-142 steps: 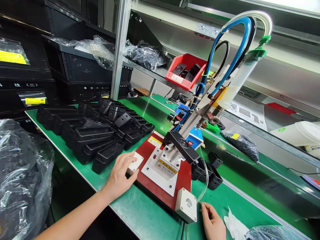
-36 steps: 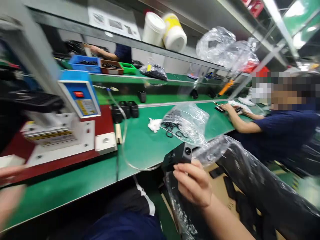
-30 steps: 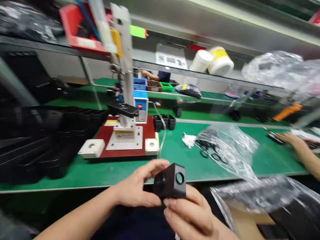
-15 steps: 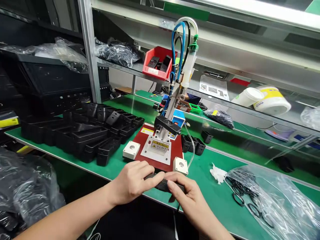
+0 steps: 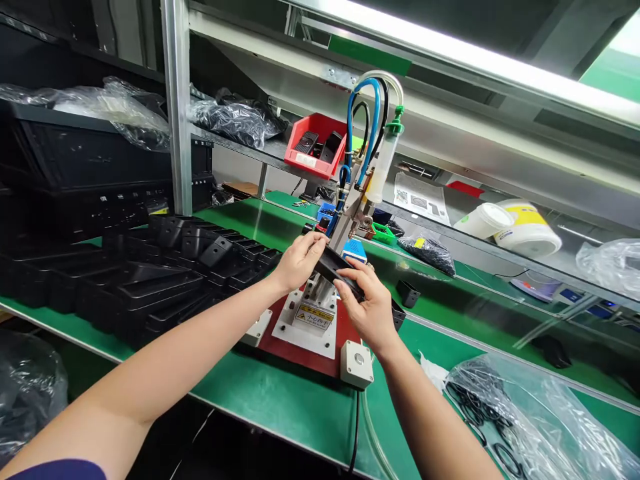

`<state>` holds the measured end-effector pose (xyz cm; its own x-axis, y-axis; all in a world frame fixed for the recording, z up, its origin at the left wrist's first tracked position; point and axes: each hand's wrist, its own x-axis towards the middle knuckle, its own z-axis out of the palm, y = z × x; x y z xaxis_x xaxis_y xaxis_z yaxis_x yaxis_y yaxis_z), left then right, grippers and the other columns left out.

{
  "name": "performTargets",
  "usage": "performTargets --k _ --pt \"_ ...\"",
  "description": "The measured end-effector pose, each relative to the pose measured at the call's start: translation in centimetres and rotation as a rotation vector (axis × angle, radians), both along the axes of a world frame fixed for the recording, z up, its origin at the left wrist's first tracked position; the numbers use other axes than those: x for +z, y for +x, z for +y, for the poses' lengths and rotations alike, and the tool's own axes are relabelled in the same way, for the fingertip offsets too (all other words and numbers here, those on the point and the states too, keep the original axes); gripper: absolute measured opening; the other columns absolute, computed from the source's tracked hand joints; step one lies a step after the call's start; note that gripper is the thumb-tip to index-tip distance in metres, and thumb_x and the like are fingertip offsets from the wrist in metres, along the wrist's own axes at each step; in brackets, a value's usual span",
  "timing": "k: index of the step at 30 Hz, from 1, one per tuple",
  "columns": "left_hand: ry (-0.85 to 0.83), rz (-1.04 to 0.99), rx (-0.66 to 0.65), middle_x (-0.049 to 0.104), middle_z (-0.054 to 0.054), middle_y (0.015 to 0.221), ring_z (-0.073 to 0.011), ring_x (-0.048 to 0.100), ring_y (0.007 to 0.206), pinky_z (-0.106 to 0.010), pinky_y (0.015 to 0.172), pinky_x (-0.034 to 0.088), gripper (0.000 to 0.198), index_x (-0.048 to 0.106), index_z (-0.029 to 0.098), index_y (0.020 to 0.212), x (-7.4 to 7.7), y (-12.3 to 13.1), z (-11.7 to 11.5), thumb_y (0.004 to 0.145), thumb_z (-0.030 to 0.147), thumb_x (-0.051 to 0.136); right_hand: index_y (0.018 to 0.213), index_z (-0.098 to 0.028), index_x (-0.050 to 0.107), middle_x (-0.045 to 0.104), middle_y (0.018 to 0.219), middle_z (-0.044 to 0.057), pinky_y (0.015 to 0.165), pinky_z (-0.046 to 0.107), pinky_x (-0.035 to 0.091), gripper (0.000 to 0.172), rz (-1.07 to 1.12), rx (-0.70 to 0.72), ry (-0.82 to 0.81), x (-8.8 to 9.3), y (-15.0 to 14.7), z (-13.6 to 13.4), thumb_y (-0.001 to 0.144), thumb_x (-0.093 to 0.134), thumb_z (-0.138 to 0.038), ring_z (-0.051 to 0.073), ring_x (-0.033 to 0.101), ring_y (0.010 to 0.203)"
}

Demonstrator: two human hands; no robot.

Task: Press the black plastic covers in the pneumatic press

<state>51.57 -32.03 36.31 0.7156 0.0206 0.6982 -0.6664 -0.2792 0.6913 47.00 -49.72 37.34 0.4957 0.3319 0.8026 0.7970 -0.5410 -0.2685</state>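
My left hand (image 5: 299,260) grips the upper left end of a long black plastic piece (image 5: 331,265), thumb and fingers pressed together. The other end is held by my right hand (image 5: 369,305), its thumb below and fingers on top. The piece is tilted down to the right at the top of the metal stand on a small dispensing machine (image 5: 315,317). Whether it touches the stand is hidden by my hands. Behind it rises a syringe (image 5: 384,167) with a green cap, fed by a clear tube and flanked by blue and black hoses.
Many black plastic housings (image 5: 135,290) lie piled at left. White button boxes (image 5: 357,364) flank the machine's red base (image 5: 293,347). A clear bag (image 5: 550,407) with black rings lies at right. Overhead, the shelf holds a red bin (image 5: 320,167) and a white tub (image 5: 533,230).
Both hands have moved up and forward from the bench's front edge to the machine's stand, gripping a black piece. The slatted black part seen on the stand before is now hidden or moved.
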Motion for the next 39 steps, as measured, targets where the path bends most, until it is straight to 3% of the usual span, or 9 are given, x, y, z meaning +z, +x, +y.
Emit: performTargets --k 3,6,9,13,19,24,32,36,39 --pt "0.028 0.031 0.002 0.065 -0.006 0.108 -0.0226 0.055 0.107 -0.037 0.099 0.04 0.034 0.063 0.021 0.104 0.1 3.3 -0.3 0.094 0.042 0.038 0.097 -0.02 0.068 0.065 0.114 0.012 0.097 0.042 0.049 0.019 0.007 -0.039 0.023 -0.1 2.7 -0.1 0.091 0.057 -0.033 0.024 0.061 0.111" --pt "0.029 0.065 -0.054 0.067 -0.005 0.103 -0.0223 0.057 0.103 -0.036 0.096 0.042 0.034 0.065 0.02 0.099 -0.6 4.9 -0.4 0.092 0.039 0.038 0.098 -0.018 0.069 0.066 0.11 0.012 0.095 0.042 0.05 0.022 0.004 -0.092 0.012 -0.5 3.9 -0.2 0.092 0.055 -0.035 0.024 0.063 0.106" --pt "-0.011 0.088 -0.104 0.067 -0.004 0.097 -0.0186 0.06 0.089 -0.03 0.082 0.047 0.037 0.064 0.018 0.099 -1.2 5.3 -0.7 0.093 0.038 0.033 0.108 -0.016 0.066 0.066 0.111 0.013 0.093 0.041 0.051 0.029 -0.053 -0.162 -0.029 -0.9 4.0 -0.1 0.093 0.053 -0.036 0.024 0.063 0.105" --pt "-0.052 0.136 -0.146 0.063 -0.001 0.082 -0.0149 0.056 0.072 -0.024 0.065 0.045 0.034 0.063 0.017 0.096 -1.4 5.1 -1.0 0.089 0.032 0.033 0.12 -0.012 0.062 0.067 0.115 0.014 0.09 0.042 0.052 0.038 -0.164 -0.284 -0.094 -1.3 4.0 0.0 0.096 0.048 -0.038 0.026 0.064 0.105" --pt "-0.07 0.137 -0.107 0.065 -0.001 0.088 -0.0163 0.057 0.082 -0.025 0.074 0.044 0.034 0.065 0.018 0.092 -1.3 5.1 -1.1 0.089 0.029 0.033 0.108 -0.01 0.069 0.072 0.105 0.011 0.083 0.033 0.053 0.033 -0.299 -0.368 -0.091 -1.4 4.3 0.4 0.099 0.045 -0.031 0.023 0.069 0.095" --pt "-0.046 0.15 -0.111 0.066 -0.001 0.088 -0.0171 0.058 0.085 -0.026 0.077 0.043 0.035 0.066 0.019 0.091 -1.5 5.3 -1.2 0.09 0.031 0.033 0.103 -0.01 0.071 0.073 0.102 0.01 0.085 0.027 0.053 0.028 -0.29 -0.373 -0.064 -1.5 4.2 0.8 0.096 0.05 -0.027 0.02 0.07 0.095" --pt "-0.14 0.108 -0.164 0.064 -0.003 0.09 -0.0174 0.056 0.084 -0.027 0.077 0.043 0.038 0.063 0.017 0.092 -2.2 5.5 -1.7 0.091 0.038 0.032 0.104 -0.013 0.068 0.072 0.103 0.01 0.085 0.028 0.053 0.024 -0.291 -0.382 0.02 -2.2 4.1 1.3 0.095 0.051 -0.026 0.019 0.068 0.096" --pt "-0.159 0.104 -0.106 0.066 -0.004 0.092 -0.018 0.058 0.085 -0.027 0.077 0.045 0.041 0.063 0.017 0.092 -2.0 5.4 -2.0 0.09 0.041 0.031 0.109 -0.015 0.063 0.068 0.107 0.011 0.088 0.033 0.052 0.025 -0.181 -0.327 0.091 -2.3 3.8 1.6 0.096 0.047 -0.03 0.02 0.064 0.1" --pt "-0.183 0.072 -0.036 0.067 -0.005 0.093 -0.0188 0.059 0.089 -0.028 0.081 0.045 0.039 0.064 0.017 0.09 -1.7 5.3 -2.3 0.09 0.04 0.032 0.111 -0.016 0.059 0.062 0.113 0.013 0.095 0.042 0.048 0.026 -0.129 -0.264 0.245 -2.4 3.8 2.0 0.096 0.047 -0.032 0.023 0.058 0.109"
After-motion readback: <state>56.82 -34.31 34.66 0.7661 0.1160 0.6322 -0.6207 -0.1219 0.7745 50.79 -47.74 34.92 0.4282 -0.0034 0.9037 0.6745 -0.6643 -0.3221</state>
